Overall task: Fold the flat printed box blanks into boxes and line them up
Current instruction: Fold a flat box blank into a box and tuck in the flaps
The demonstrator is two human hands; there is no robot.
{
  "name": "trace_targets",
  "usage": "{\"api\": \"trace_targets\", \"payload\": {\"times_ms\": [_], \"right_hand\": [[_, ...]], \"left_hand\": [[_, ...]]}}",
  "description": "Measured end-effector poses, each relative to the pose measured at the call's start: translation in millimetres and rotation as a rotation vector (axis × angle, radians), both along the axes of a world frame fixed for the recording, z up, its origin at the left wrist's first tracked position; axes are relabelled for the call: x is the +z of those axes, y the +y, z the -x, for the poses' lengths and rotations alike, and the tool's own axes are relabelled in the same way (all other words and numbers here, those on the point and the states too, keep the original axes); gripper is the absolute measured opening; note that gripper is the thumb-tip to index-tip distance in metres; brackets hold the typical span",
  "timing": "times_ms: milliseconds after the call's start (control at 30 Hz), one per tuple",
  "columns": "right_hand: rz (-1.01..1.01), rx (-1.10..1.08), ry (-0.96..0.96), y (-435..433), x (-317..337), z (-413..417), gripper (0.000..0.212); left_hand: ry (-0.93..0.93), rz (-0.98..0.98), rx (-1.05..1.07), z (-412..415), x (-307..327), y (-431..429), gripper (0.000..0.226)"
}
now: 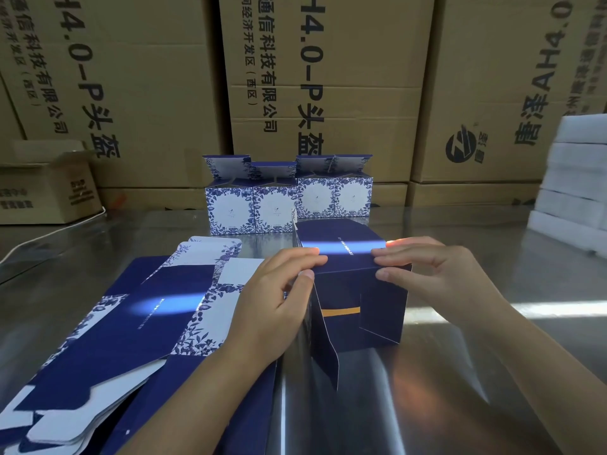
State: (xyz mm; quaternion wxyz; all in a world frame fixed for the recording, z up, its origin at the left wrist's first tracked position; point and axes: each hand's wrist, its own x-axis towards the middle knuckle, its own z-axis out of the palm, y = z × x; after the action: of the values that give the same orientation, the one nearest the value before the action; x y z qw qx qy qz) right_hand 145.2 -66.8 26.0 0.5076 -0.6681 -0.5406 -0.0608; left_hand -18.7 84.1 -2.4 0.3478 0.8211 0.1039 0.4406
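Note:
A half-formed dark blue box point(348, 280) stands on the steel table in front of me, its near flaps hanging open. My left hand point(279, 290) pinches its top near-left edge, thumb on the side and fingers on top. My right hand point(430, 274) grips the top near-right corner the same way. A stack of flat blue-and-white printed blanks point(138, 310) lies to the left under my left forearm. Several folded floral boxes point(289, 198) with open lids stand in a row at the back.
Large brown cartons point(328, 77) wall off the far side of the shiny steel table point(460, 372). A small open carton point(46, 188) sits at the far left. White foam blocks point(574, 178) are stacked at the right.

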Motion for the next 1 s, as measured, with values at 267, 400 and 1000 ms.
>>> {"api": "trace_targets", "payload": {"times_ms": [267,400,1000], "right_hand": [[-0.057,-0.015,-0.042,1,-1,8,0.022],[-0.08,-0.025,-0.115,2,-1,12,0.022],[-0.014,0.007,0.019,-3,1,-6,0.019]], "left_hand": [[-0.016,0.033,-0.017,0,0,1,0.03],[-0.034,0.068,-0.026,-1,0,1,0.031],[-0.026,-0.015,-0.011,1,-3,8,0.034]]}}
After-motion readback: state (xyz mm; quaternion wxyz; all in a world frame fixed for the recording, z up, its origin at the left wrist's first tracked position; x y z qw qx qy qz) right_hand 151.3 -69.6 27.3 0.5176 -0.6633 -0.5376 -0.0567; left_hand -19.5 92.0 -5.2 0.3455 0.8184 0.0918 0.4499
